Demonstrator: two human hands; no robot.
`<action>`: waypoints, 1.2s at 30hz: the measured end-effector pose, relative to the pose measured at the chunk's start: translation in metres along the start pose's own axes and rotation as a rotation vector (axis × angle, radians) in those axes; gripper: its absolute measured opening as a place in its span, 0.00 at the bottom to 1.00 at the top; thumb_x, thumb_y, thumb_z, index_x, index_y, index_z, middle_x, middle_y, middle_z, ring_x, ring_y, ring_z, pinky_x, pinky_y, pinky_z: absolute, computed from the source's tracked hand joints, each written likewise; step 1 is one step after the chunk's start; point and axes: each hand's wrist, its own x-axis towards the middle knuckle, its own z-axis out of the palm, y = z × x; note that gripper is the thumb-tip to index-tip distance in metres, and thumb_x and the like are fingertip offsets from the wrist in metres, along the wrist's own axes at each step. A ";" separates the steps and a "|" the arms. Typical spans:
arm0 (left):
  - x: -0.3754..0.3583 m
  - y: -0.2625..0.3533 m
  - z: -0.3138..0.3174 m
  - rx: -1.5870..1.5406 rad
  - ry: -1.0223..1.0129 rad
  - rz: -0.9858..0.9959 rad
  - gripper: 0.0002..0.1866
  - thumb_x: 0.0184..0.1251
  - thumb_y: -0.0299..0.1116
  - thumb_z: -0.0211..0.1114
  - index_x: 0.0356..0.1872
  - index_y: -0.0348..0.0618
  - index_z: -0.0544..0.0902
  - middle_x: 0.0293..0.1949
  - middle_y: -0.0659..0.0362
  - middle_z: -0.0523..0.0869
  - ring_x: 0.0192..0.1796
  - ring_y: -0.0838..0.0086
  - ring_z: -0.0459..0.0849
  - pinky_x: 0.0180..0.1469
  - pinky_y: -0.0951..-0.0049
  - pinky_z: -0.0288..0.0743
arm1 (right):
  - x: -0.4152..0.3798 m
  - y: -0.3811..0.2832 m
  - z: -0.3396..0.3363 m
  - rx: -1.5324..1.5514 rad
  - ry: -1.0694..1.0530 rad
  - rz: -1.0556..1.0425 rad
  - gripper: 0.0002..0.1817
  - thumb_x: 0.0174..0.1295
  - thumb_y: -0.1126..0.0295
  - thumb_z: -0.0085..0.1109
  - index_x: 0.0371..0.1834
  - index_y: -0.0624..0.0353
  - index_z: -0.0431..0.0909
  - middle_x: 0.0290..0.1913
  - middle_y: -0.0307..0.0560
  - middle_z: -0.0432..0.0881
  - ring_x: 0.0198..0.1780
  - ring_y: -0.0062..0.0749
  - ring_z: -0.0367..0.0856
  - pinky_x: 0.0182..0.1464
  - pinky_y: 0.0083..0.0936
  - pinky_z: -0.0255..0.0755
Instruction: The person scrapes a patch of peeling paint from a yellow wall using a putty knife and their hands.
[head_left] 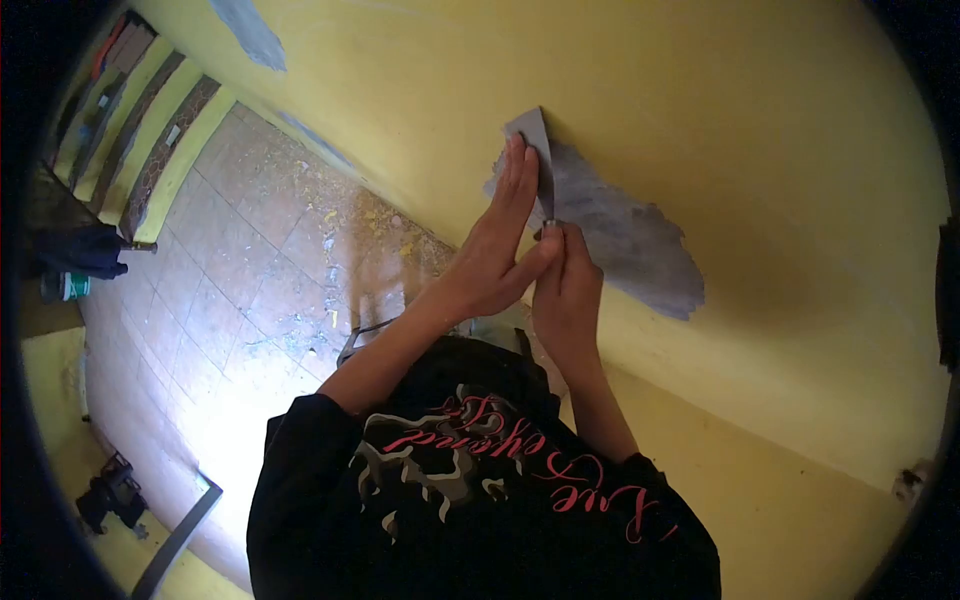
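In the head view, both of the person's hands meet at a putty knife [546,180], whose blade lies against or very close to the yellow wall [760,120], over one end of a ragged grey patch [640,245]. The right hand [572,300] has a closed grip around the handle, most of which it hides; this presumably lets it set the angle of the tool. The left hand [490,255] is open, its fingers straight and close together, laid along the blade rather than curled around it. That placement probably steadies the thin metal and spreads pressure across it. The left thumb reaches over to the neck of the tool, beside the right hand's fingers, which would help both hands act as one.

The blade's broad end points away from the person's dark shirt [470,490], and both forearms reach forward from it, a posture that seems to put force in line with the tool. Another grey patch [250,35] marks the wall farther off. Below, pale crumbs and flakes [385,225] lie scattered on the tiled floor [225,255] near the wall's foot. Whether the blade carries any material cannot be told.
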 end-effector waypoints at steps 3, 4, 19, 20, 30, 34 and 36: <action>0.002 -0.002 0.003 0.006 0.115 -0.030 0.42 0.72 0.44 0.53 0.76 0.30 0.42 0.76 0.34 0.39 0.79 0.46 0.38 0.77 0.58 0.39 | -0.004 -0.009 -0.007 -0.023 -0.006 -0.001 0.15 0.74 0.63 0.45 0.45 0.66 0.73 0.30 0.59 0.79 0.31 0.37 0.78 0.37 0.31 0.71; -0.001 0.000 -0.001 -0.013 0.047 -0.015 0.43 0.72 0.45 0.53 0.76 0.31 0.41 0.76 0.34 0.39 0.79 0.45 0.38 0.77 0.58 0.38 | -0.005 -0.016 -0.012 -0.014 -0.072 0.013 0.15 0.74 0.63 0.45 0.45 0.65 0.73 0.30 0.57 0.79 0.32 0.33 0.78 0.37 0.30 0.71; -0.007 0.004 0.014 0.006 -0.020 0.002 0.47 0.69 0.45 0.56 0.75 0.27 0.39 0.75 0.30 0.37 0.78 0.41 0.35 0.77 0.52 0.35 | -0.014 -0.001 -0.002 0.070 0.066 0.088 0.13 0.74 0.64 0.44 0.48 0.63 0.72 0.35 0.63 0.82 0.40 0.63 0.82 0.40 0.43 0.74; -0.006 0.005 0.012 -0.009 0.024 0.011 0.47 0.69 0.45 0.56 0.75 0.27 0.39 0.75 0.30 0.37 0.78 0.40 0.35 0.77 0.51 0.35 | -0.025 0.004 -0.002 0.068 0.069 0.107 0.13 0.74 0.64 0.44 0.48 0.63 0.72 0.35 0.63 0.82 0.40 0.63 0.82 0.40 0.43 0.74; -0.008 0.003 0.018 -0.025 -0.082 0.032 0.46 0.70 0.44 0.55 0.75 0.27 0.39 0.75 0.31 0.36 0.78 0.41 0.35 0.77 0.51 0.36 | -0.033 0.006 -0.009 0.060 0.003 0.125 0.13 0.73 0.64 0.45 0.45 0.63 0.73 0.34 0.63 0.81 0.39 0.61 0.83 0.37 0.39 0.74; -0.009 0.007 0.016 0.028 -0.028 0.042 0.45 0.69 0.41 0.54 0.75 0.29 0.39 0.76 0.32 0.36 0.79 0.43 0.34 0.77 0.52 0.35 | -0.025 0.017 -0.002 0.095 0.030 0.117 0.12 0.72 0.65 0.45 0.46 0.63 0.73 0.35 0.63 0.82 0.41 0.60 0.84 0.39 0.38 0.75; -0.003 0.005 0.014 0.024 -0.058 0.063 0.44 0.69 0.38 0.53 0.76 0.31 0.38 0.76 0.34 0.35 0.79 0.45 0.32 0.77 0.53 0.34 | -0.029 0.014 -0.004 0.051 0.039 0.068 0.12 0.72 0.65 0.46 0.45 0.63 0.73 0.34 0.63 0.81 0.38 0.59 0.84 0.38 0.37 0.75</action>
